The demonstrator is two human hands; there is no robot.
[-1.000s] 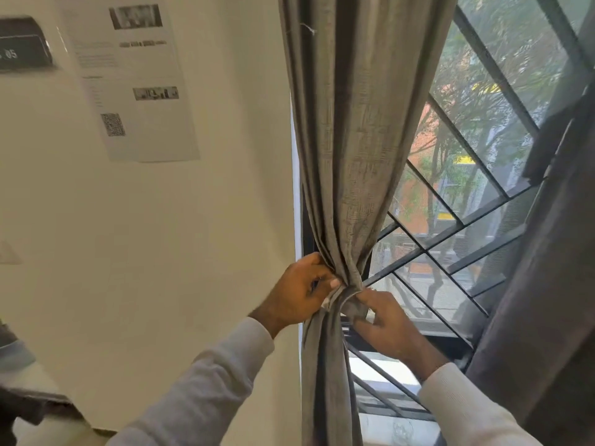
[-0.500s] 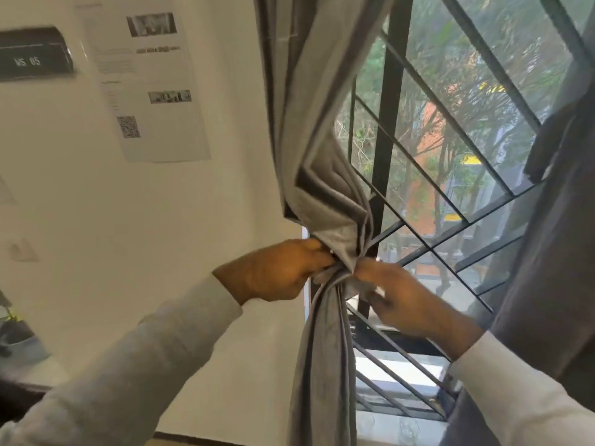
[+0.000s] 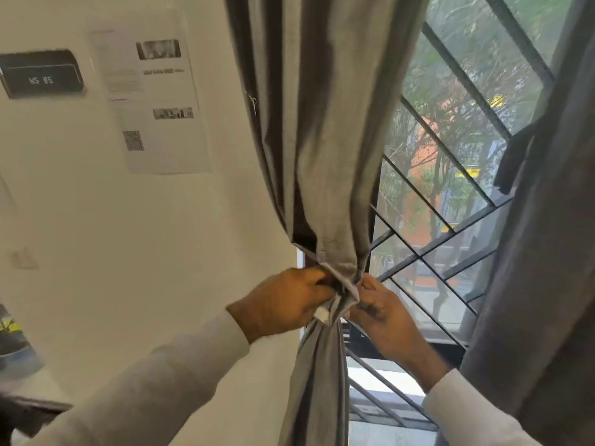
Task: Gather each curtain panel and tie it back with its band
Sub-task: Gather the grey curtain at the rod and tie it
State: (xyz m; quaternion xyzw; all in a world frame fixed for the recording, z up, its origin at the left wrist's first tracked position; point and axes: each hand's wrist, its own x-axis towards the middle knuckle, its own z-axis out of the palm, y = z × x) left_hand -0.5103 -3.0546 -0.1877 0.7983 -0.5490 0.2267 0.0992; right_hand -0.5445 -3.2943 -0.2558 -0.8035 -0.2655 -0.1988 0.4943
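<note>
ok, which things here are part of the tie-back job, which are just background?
In the job:
- grey curtain panel
- band at its gathered waist
- left hand, pinching the band
- right hand, pinching the band
- dark curtain panel, not tied

Background:
- wall notice
- black sign
- window grille

We find open passage at 9 o'clock of the gathered curtain panel [image 3: 325, 156], in front of the bare wall [image 3: 145, 252]. At 3 o'clock the window grille [image 3: 428, 249] bars any reach outward. At 4 o'clock the second curtain [image 3: 547, 284] blocks the side. Between both panels a gap stays passable up to the grille.
</note>
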